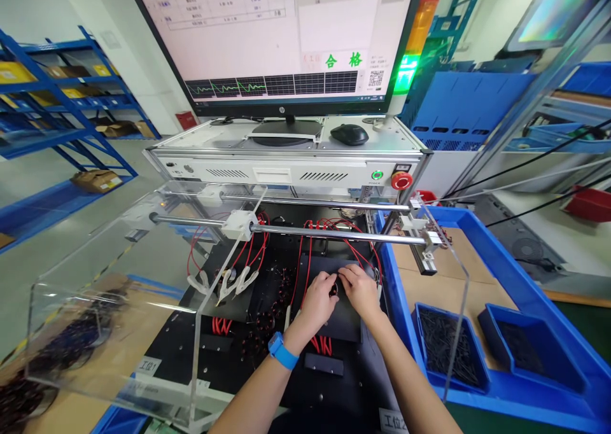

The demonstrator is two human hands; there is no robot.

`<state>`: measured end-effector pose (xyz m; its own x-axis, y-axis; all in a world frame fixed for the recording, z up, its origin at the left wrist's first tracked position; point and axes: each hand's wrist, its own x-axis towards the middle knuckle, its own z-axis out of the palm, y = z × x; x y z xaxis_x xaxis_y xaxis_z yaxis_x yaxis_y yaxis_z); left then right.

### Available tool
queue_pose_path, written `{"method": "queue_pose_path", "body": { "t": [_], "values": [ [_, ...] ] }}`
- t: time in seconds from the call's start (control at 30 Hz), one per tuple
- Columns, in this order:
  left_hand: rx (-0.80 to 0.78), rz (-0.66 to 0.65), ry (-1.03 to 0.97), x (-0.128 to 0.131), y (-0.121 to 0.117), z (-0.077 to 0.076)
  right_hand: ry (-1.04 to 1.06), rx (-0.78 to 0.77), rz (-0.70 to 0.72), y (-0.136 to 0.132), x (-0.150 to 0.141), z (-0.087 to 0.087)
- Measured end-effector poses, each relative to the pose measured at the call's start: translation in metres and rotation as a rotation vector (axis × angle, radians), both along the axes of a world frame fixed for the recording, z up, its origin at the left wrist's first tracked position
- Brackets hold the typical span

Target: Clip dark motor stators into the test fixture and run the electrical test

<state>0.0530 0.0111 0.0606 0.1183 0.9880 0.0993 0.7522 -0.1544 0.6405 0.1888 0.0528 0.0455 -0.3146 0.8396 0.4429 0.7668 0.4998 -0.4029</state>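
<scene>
Both my hands meet over a black fixture plate (pixel 334 319) inside a test station. My left hand (pixel 319 301), with a blue watch on its wrist, has its fingers curled round a small dark ring-shaped part (pixel 334 288). My right hand (pixel 359 289) pinches at the same part from the right. Red test leads (pixel 353 246) with clips run down to the plate just beyond my fingers. Several more dark ring parts (pixel 272 307) lie on the black base to the left of my left hand.
A clear acrylic guard (pixel 157 307) is swung up on a steel rod (pixel 334 232). Behind stand a monitor (pixel 286 39), a mouse (pixel 349 134) and a red stop button (pixel 401 180). Blue bins (pixel 449 351) of dark parts sit at right, cardboard with dark parts at left.
</scene>
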Motion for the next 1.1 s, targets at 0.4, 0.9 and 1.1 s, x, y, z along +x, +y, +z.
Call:
{"method": "queue_pose_path", "body": {
  "t": [0.4, 0.9, 1.1],
  "values": [
    [-0.012, 0.101, -0.137, 0.002, -0.002, 0.006, -0.052, -0.156, 0.231, 0.015, -0.021, 0.019],
    [-0.037, 0.181, -0.109, 0.005, -0.008, 0.001, -0.265, -0.248, 0.316, 0.023, -0.031, 0.034],
    [-0.033, 0.201, -0.075, 0.006, -0.010, -0.005, 0.370, -0.506, 0.366, 0.024, -0.014, 0.011]
  ]
}}
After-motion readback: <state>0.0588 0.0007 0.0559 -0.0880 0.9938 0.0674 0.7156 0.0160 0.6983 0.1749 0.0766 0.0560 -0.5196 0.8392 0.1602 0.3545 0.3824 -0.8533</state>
